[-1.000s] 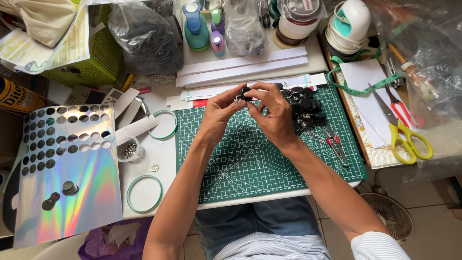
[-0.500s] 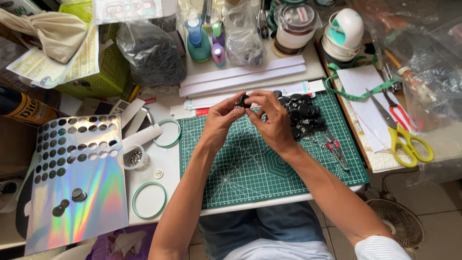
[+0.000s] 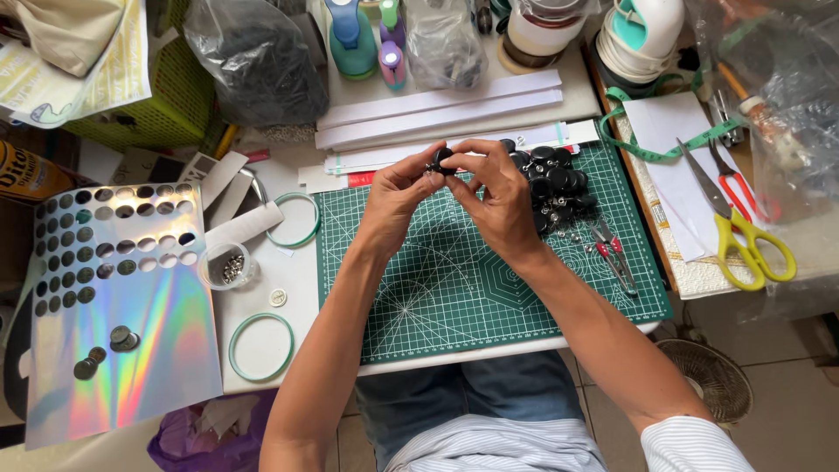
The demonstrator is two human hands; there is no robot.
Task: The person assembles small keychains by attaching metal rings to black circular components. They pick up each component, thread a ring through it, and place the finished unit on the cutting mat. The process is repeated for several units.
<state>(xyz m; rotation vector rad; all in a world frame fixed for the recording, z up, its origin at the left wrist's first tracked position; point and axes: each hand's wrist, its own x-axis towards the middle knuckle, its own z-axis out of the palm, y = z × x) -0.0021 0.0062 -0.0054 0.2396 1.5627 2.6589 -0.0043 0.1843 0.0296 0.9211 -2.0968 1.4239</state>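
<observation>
Cluttered white counter [image 3: 262,345] fills the head view, a gridded green cutting mat [image 3: 489,288] at its centre. Above the mat's upper middle, the left hand [image 3: 398,199] and right hand [image 3: 498,203] pinch one small round black button [image 3: 442,161] between fingertips. Glossy black buttons [image 3: 552,182] heap just right; a shiny rainbow sheet [image 3: 118,306] with punched round holes lies at left.

I count two green rings [image 3: 261,346] on the left, one cup of small metal bits [image 3: 227,266], and two punches [image 3: 353,39] far off. On the right lie two scissors [image 3: 741,229], one tape measure [image 3: 664,150] and one small pair of pliers [image 3: 612,253].
</observation>
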